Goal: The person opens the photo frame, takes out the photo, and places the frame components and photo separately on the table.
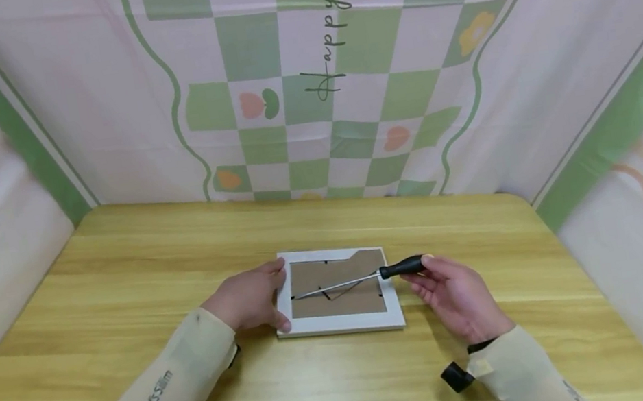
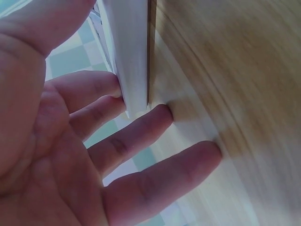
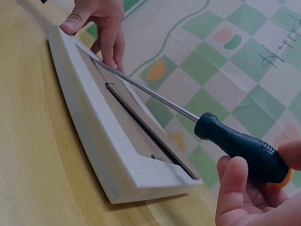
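A white picture frame (image 1: 340,323) lies face down on the table, its brown backing board (image 1: 332,274) showing. My left hand (image 1: 252,299) grips the frame's left end, thumb at the near corner and fingers at the far one. In the left wrist view some of its fingers (image 2: 134,139) stretch past the frame's edge. My right hand (image 1: 457,294) holds a screwdriver (image 3: 237,146) by the end of its black handle, right of the frame. The metal shaft slants left across the backing, its tip at a small dark tab near the left inner edge.
A brown strip (image 3: 146,129) with a dark edge runs along the backing and over the rim. Small black tabs (image 1: 381,295) sit around the opening. Behind the wooden table (image 1: 137,262) hangs a green-and-white checked cloth (image 1: 305,92), with more cloth at both sides.
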`<state>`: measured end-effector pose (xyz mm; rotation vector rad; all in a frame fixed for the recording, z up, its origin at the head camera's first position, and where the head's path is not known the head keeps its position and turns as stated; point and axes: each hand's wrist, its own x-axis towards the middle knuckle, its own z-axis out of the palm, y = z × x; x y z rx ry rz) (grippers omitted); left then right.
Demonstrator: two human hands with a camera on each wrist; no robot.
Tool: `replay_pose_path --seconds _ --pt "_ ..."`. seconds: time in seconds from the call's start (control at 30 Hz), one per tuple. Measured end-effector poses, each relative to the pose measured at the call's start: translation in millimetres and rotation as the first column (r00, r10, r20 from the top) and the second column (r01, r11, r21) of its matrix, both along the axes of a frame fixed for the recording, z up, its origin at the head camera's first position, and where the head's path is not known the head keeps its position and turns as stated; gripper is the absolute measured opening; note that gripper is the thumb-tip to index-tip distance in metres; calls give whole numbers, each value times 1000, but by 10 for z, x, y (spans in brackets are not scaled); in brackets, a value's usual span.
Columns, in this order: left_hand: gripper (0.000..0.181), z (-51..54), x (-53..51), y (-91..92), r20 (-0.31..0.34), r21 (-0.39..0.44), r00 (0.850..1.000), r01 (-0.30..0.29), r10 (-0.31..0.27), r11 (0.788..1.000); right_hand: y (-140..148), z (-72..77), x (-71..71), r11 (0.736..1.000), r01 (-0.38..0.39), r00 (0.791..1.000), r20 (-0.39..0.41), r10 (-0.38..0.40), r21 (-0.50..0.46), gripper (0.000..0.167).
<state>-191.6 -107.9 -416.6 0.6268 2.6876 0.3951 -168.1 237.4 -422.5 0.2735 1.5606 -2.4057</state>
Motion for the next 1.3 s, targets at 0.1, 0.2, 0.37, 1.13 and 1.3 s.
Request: replay_pose_path --seconds 0.1,0.2,0.37,1.13,1.3 --pt "95 5 2 -4 -4 -7 1000 0 0 1000 -16 -2 -12 1000 4 1000 0 -4 3 19" --pt "95 9 1 -9 -7 -10 1000 3 -4 1000 -27 -11 -25 1000 11 1000 7 -11 17 20" --pt "95 7 -3 -12 -6 -11 1000 9 -9 1000 -21 -29 -29 999 7 999 34 -9 34 23" --pt "97 24 -4 2 -14 -24 1000 21 -22 999 1 -31 5 996 -6 1000 -18 8 94 30" --pt "98 18 -3 5 -21 -30 999 30 -31 999 -15 61 1 995 -9 997 -77 17 103 22"
